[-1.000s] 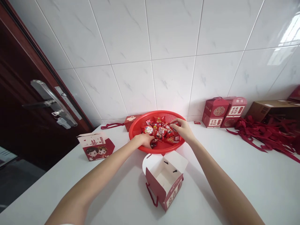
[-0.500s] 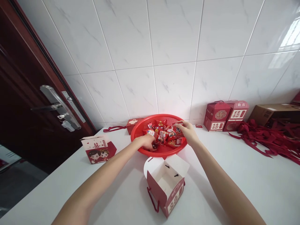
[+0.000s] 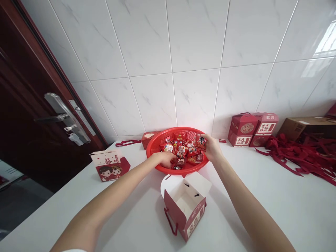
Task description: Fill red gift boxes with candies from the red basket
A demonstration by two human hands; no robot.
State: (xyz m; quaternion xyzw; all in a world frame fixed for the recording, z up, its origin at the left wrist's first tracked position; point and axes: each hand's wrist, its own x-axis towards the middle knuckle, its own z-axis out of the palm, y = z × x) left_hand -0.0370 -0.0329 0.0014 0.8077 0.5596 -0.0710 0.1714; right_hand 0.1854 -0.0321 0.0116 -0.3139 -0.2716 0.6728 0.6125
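Observation:
A round red plastic basket (image 3: 193, 170) holds several red-wrapped snack packets (image 3: 181, 151). At its right side my right hand (image 3: 213, 148) is closed on a red snack packet (image 3: 201, 141) with a large black character, lifted upright near the rim. My left hand (image 3: 166, 159) reaches over the front left rim, its fingers curled down among the packets; what they grip, if anything, is hidden. Between my forearms stands an open red gift box (image 3: 175, 209), flaps spread, with a white interior and a dark red cord handle on its side.
Left of the basket stands a red and white box with cartoon figures (image 3: 111, 168). A small red box (image 3: 148, 140) and ribbon sit behind. At right are stacked red boxes (image 3: 244, 129), a heap of red ribbon (image 3: 299, 154) and a cardboard carton (image 3: 301, 122) against the tiled wall.
My right hand has raised and turned the packet so its black character faces me. My left hand has shifted slightly within the basket. The open box stays in place.

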